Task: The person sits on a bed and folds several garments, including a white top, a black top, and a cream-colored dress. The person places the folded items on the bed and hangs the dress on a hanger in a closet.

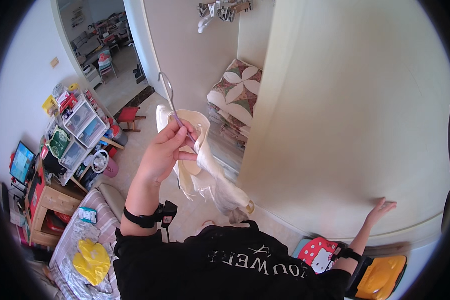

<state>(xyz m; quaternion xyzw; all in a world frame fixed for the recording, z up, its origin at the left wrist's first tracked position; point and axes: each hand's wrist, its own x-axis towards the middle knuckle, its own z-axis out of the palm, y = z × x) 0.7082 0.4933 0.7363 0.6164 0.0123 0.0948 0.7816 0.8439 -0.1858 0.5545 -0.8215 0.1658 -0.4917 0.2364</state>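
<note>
My left hand (174,144) is closed on the neck of a clothes hanger (171,93) with a metal hook. A cream-coloured garment (213,168) hangs from it in folds, down to the front of my black shirt. My right hand (382,210) is stretched far out to the right, fingers apart and holding nothing, at the large pale sliding wardrobe door (333,112). Whether it touches the panel, I cannot tell. Left of this door the wardrobe is open, showing folded patchwork quilts (236,93) low down and several clip hangers (225,10) at the top.
At left stand a shelf with clear plastic drawers (83,122), a pink waste bin (110,168), a wooden desk (56,200) with a monitor, and a bed (101,210) with a yellow bag (92,260). A red folding stool (129,114) is near the doorway. Colourful cases (382,275) lie at lower right.
</note>
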